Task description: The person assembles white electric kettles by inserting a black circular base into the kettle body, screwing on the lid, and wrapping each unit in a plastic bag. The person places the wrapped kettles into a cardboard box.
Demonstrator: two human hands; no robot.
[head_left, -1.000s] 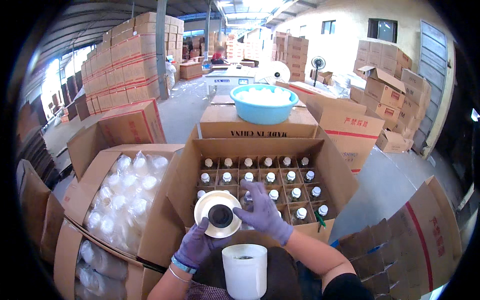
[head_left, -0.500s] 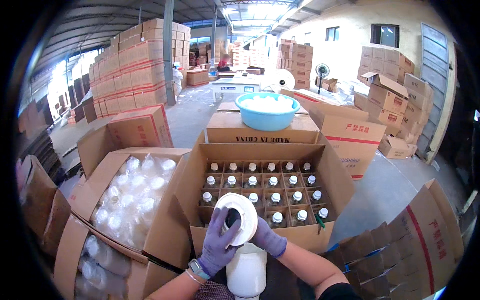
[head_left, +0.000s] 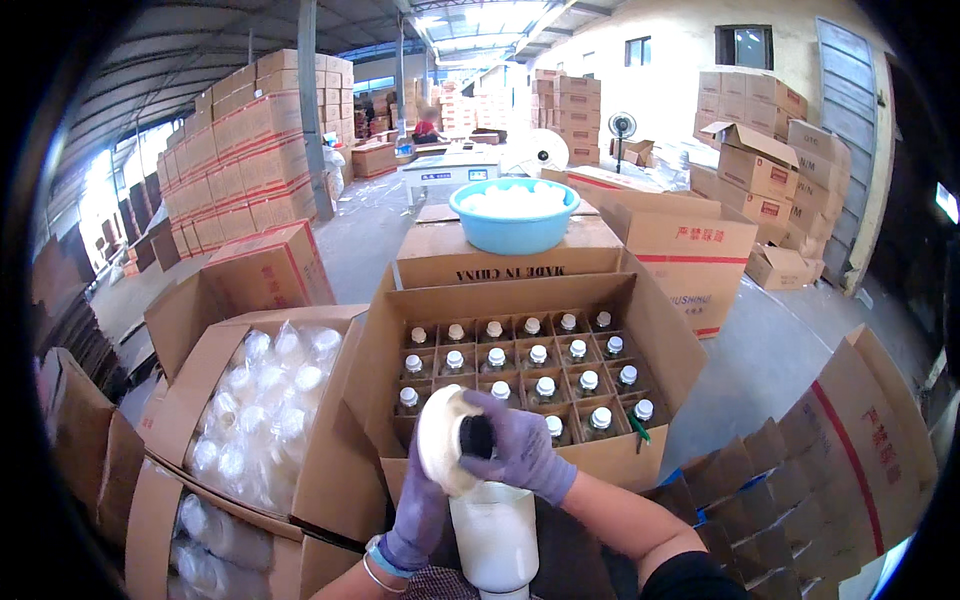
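The gloved hands (head_left: 522, 447) are clamped on a cream, dark-centred round piece (head_left: 437, 440) between them, near a white container (head_left: 495, 540).

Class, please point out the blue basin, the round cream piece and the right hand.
Blue basin (head_left: 514, 232): head view, outer front wall.
Round cream piece (head_left: 438, 440): head view, pale side.
Right hand (head_left: 527, 452): head view, purple glove's back.

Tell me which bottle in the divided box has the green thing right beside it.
The bottle at the right end of the row nearest the person; the green thing shows at its cap, and no other bottle has one.
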